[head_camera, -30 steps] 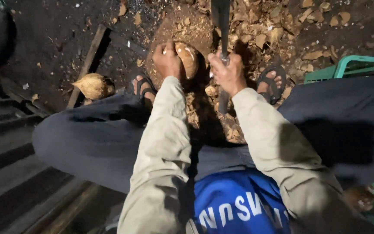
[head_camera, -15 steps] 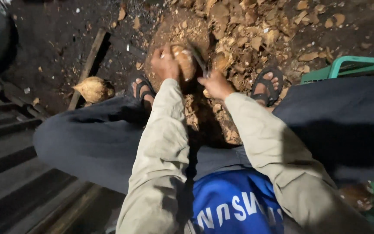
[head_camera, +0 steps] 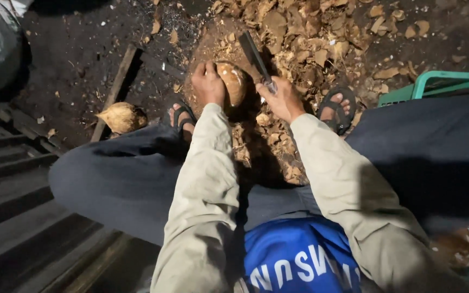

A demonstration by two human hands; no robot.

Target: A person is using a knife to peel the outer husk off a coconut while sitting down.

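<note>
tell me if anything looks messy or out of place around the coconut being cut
Yes. Brown husk chips litter the dark ground beyond the coconut, which the left hand steadies while the right hand grips a blade. Another coconut lies apart beside a plank.

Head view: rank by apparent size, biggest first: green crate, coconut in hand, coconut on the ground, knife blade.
1. green crate, partly hidden
2. knife blade, longer but thin
3./4. coconut on the ground and held coconut: look alike, held one partly covered by the left hand
</note>
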